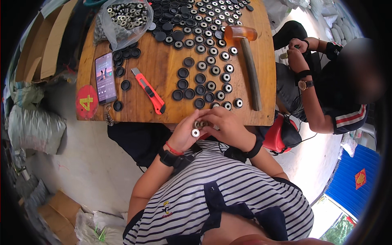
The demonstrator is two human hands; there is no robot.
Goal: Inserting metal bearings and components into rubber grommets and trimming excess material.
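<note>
At the table's near edge my two hands are together. My left hand [183,132] is cupped round several small ball bearings [195,133], steel rings with a centre hole. My right hand [229,127] bends its fingers over the same bearings; its fingertips touch them and partly hide them. Just beyond my hands, black round caps [189,94] lie in loose rows. Many of the caps to the right and farther back have a bearing seated inside, such as the capped bearing [227,87].
On the wooden table [163,61] lie a red utility knife [149,92], a lit phone [105,77], a mallet [247,53] with an amber head, and a clear bag of bearings [126,20]. A co-worker [326,81] sits at the right. Cardboard [53,45] stands left.
</note>
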